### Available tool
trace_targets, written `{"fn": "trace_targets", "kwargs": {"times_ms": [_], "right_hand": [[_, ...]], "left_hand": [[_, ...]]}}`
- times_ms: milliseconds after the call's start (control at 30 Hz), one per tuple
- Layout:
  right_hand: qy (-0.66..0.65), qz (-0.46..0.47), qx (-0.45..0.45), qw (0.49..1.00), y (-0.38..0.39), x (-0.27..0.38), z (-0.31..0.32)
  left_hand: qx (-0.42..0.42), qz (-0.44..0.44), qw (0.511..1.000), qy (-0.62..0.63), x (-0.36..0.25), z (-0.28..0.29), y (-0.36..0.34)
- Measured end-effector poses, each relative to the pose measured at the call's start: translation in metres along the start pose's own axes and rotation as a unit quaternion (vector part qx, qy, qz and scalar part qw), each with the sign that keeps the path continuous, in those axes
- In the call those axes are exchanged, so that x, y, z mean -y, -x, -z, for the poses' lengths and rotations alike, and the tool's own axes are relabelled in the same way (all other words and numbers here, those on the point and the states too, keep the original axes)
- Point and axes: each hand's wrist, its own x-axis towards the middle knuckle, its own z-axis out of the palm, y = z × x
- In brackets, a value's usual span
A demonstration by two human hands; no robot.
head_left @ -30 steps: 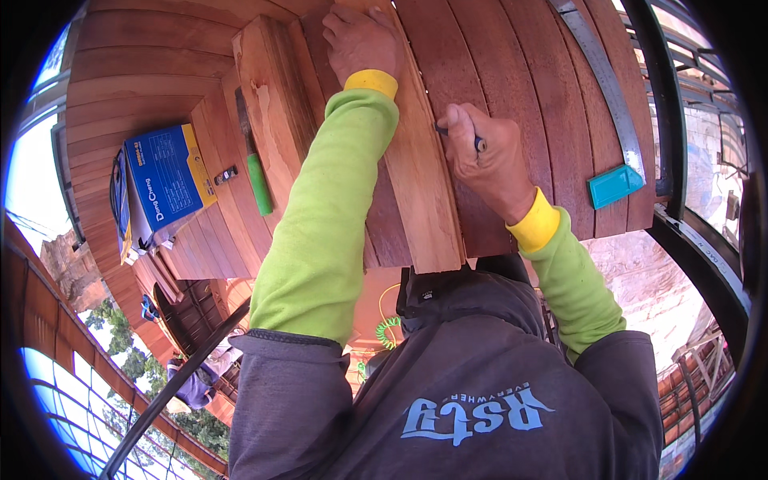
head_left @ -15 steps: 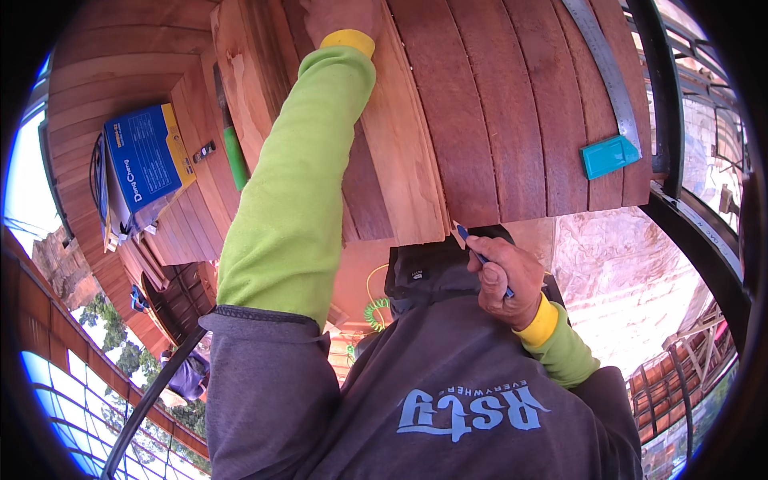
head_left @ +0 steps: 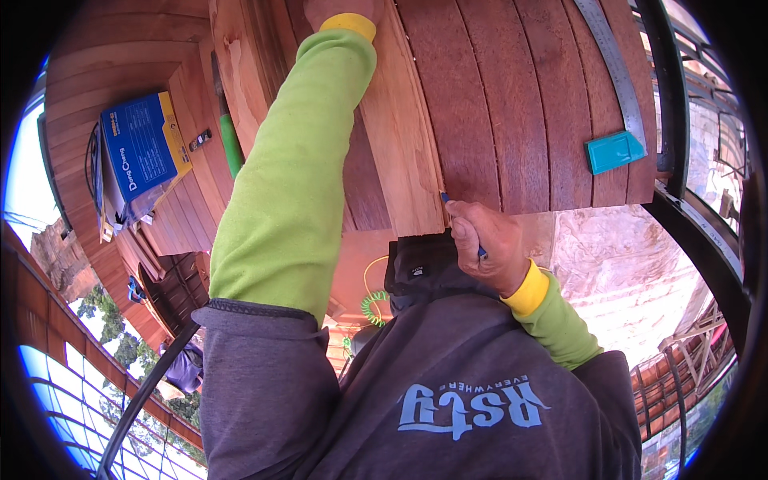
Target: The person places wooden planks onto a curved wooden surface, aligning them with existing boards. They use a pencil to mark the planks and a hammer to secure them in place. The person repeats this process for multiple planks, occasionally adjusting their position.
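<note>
My right hand [head_left: 488, 244] is closed round a blue pencil [head_left: 482, 251], its point end at the right edge of a light wooden board [head_left: 404, 152], close to the board's near end. The board lies lengthwise on a reddish slatted wooden surface [head_left: 520, 112]. My left hand [head_left: 340, 11] is at the far part of the board, cut off by the top edge, its fingers out of sight; my green-sleeved arm reaches across the wood. Another timber piece [head_left: 244, 48] lies left of that arm, with a green-handled tool [head_left: 230, 144] beside it.
A blue box [head_left: 144, 144] and a small dark object [head_left: 200, 140] lie left. A metal square [head_left: 616, 88] with a turquoise handle [head_left: 614, 150] lies right, near a black frame [head_left: 676, 136]. Below are a coiled green hose [head_left: 374, 308] and another person [head_left: 182, 368] at lower left.
Over the last second my right hand has moved from midway along the board toward its near end. The view has shifted, putting my left hand's fingers out of frame.
</note>
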Motion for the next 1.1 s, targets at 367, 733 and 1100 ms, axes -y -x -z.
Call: {"fn": "trace_targets", "kwargs": {"times_ms": [367,733,1100], "right_hand": [[-0.010,-0.035,0.001,0.999,0.035,0.016,0.003],[0.002,-0.015,-0.033,0.999,0.011,0.006,-0.009],[0.054,0.096,-0.191,0.975,-0.208,-0.046,-0.012]], "left_hand": [[-0.013,-0.018,1.000,0.004,-0.004,-0.004,0.001],[-0.004,-0.013,0.999,-0.051,0.005,-0.011,-0.001],[-0.042,-0.022,0.996,-0.075,0.000,-0.013,-0.001]]}}
